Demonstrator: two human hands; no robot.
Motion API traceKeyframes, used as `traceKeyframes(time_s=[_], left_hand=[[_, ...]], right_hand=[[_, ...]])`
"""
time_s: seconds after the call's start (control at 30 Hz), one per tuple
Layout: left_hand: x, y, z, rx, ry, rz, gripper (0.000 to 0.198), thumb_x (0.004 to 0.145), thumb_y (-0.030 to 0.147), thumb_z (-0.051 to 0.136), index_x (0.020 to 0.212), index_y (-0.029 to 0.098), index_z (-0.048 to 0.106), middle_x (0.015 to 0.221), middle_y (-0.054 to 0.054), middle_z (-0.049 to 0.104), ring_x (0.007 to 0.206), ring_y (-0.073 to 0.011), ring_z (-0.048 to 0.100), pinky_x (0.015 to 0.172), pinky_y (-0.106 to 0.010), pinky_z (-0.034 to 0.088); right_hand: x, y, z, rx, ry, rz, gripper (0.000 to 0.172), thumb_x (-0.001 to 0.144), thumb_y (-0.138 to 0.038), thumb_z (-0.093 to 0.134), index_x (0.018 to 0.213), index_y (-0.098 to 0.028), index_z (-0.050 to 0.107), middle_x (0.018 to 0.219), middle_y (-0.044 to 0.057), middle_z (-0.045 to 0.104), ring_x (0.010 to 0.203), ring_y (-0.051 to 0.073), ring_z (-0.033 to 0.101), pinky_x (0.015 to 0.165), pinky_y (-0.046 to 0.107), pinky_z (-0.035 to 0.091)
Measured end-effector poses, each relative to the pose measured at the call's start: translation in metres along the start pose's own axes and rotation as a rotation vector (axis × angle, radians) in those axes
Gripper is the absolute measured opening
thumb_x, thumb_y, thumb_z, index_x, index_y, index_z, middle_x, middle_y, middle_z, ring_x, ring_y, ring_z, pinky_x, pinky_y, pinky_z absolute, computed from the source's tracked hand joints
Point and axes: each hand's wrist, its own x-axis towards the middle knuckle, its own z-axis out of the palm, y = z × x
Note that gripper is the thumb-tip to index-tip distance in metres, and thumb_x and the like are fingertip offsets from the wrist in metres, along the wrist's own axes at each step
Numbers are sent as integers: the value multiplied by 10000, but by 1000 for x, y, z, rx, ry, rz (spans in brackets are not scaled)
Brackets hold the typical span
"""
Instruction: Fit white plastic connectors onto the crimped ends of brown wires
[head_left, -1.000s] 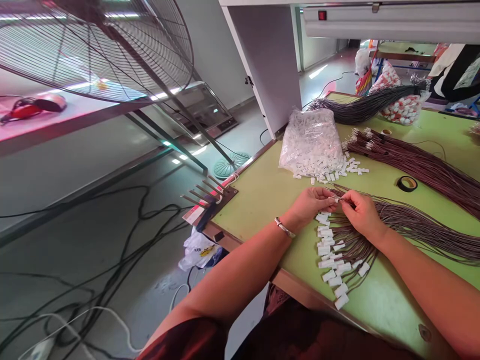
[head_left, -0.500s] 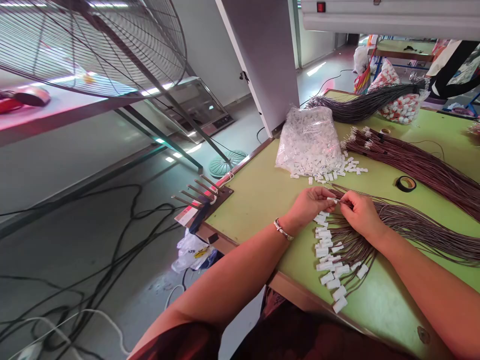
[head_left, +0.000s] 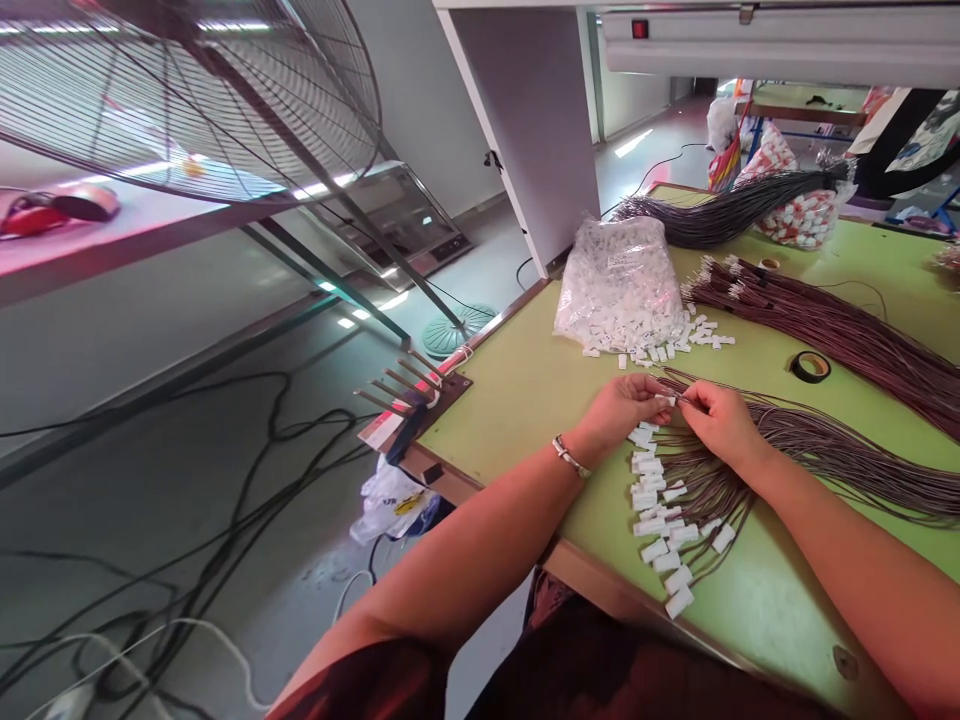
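Between the fingertips of my left hand (head_left: 630,408) is a small white plastic connector (head_left: 666,400). My right hand (head_left: 718,422) pinches a thin brown wire right beside it, and the two hands nearly touch. Whether the wire end sits inside the connector is hidden by the fingers. Below the hands, several wires with white connectors (head_left: 651,497) on their ends lie fanned out on the green table (head_left: 510,400). Their brown wire bundle (head_left: 840,450) runs off to the right, under and past my right wrist.
A clear bag of white connectors (head_left: 621,280) stands at the back, with loose ones spilled before it. Black tape (head_left: 810,367), a dark red wire bundle (head_left: 840,325) and a black wire bundle (head_left: 720,208) lie farther right. A metal peg rack (head_left: 420,385) sits at the left edge, near a large fan (head_left: 225,110).
The hands hold the same connector and wire in almost the same place. The camera view has shifted slightly, so the fan and table edge appear a little farther right.
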Motion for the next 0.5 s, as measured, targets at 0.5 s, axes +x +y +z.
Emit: traceKeyframes(time_s=[0.5], left_hand=[[4, -3, 0, 80, -20, 14, 235, 637, 205, 792, 732, 98, 605, 572, -1, 643, 504, -72, 586, 551, -205, 494]], right_hand=[[1, -1, 2, -106, 8, -31, 158, 693, -206, 488, 545, -179, 536, 468, -47, 423, 476, 90, 355, 488, 221, 282]])
